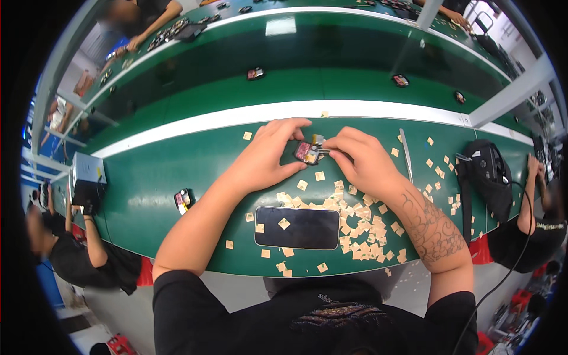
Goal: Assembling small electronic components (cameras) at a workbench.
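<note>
My left hand (273,152) curls its thumb and fingers around a small electronic module (307,152) with a black casing and a reddish board. A yellowish flap (318,140) stands out at the module's far edge. From the right, my right hand (358,155) is closed in a pinch on thin metal tweezers (323,151), whose tips meet the module's right side. Most of the tweezers is hidden by my fingers. Below my hands, a black phone (297,228) lies flat with a few small beige squares on it. Many more beige squares (370,231) are scattered to its right.
Another module (183,200) lies left of my left forearm. A metal ruler-like strip (406,155) and a black bag (488,171) are on the right; a grey box (90,170) stands at left. Beyond the white rail (284,112), several modules sit on a green belt. Other people work around.
</note>
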